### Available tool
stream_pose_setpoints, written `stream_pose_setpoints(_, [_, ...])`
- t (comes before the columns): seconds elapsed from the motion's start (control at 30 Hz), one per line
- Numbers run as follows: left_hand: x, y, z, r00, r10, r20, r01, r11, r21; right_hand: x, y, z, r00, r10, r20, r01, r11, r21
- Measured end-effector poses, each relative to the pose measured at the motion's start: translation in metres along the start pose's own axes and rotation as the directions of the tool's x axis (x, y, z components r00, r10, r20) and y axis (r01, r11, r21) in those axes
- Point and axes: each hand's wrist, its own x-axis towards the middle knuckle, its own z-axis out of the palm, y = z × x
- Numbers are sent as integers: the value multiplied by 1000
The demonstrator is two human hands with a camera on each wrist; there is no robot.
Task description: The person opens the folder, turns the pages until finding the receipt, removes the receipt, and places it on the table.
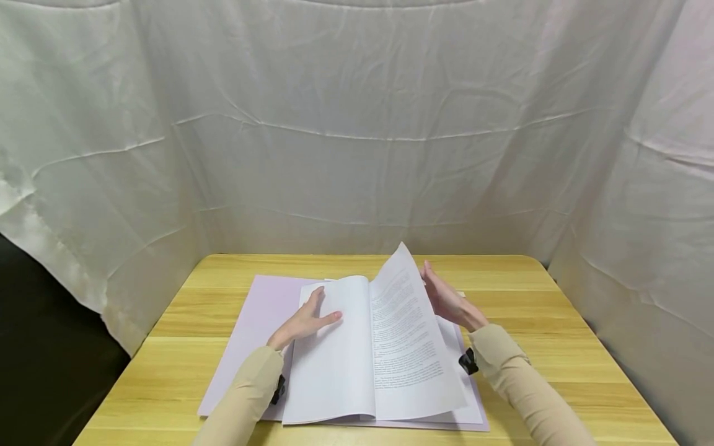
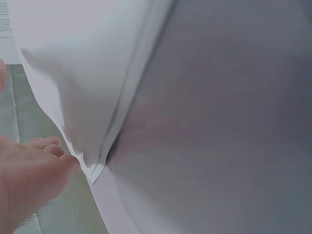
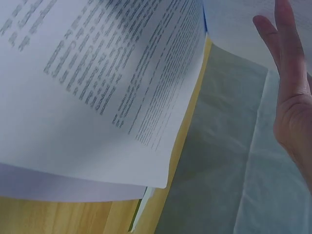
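Observation:
A lilac folder (image 1: 262, 316) lies spread on the table under a stack of paper sheets opened like a booklet. My left hand (image 1: 304, 321) rests at the blank left-hand page (image 1: 337, 378), thumb and fingers spread. On the other side, a printed sheet (image 1: 404, 341) stands partly raised, its top corner tilted up. Behind that sheet's right edge is my right hand (image 1: 444, 298), its fingers extended; the sheet hides some of them. In the right wrist view the fingers (image 3: 291, 53) look straight, against pale paper. More printed text (image 3: 107, 68) shows there.
The wooden table (image 1: 167, 371) has rounded far corners. Pale grey cloth (image 1: 357, 173) hangs behind it and along both sides. A black area (image 1: 44, 347) shows at the lower left. Dark wrist devices (image 1: 468, 361) sit by both sleeves.

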Motion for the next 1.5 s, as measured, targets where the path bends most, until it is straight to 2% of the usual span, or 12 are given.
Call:
stream_pose_setpoints(0.4, [-1, 11, 1, 1000, 12, 11, -11, 995, -98, 6, -6, 10, 999, 36, 16, -35, 997, -68])
stream_pose_setpoints(0.7, [0, 21, 2, 996, 79, 40, -72, 984, -164, 10, -3, 12, 999, 54, -3, -54, 994, -94])
stream_pose_setpoints(0.87, [3, 29, 5, 990, 133, 56, -117, 969, -219, 12, -3, 14, 999, 50, 12, -49, 994, -94])
stream_pose_setpoints(1.13, [6, 45, 7, 974, 214, 81, -179, 933, -311, 15, -3, 18, 997, 41, 73, -39, 999, -34])
stream_pose_setpoints(1.33, [6, 54, 9, 973, 218, 76, -176, 914, -367, 17, -2, 19, 995, 40, 88, -37, 999, -34])
stream_pose_setpoints(1.5, [6, 57, 10, 978, 201, 53, -168, 912, -374, 18, -2, 22, 995, 47, 84, -43, 998, -46])
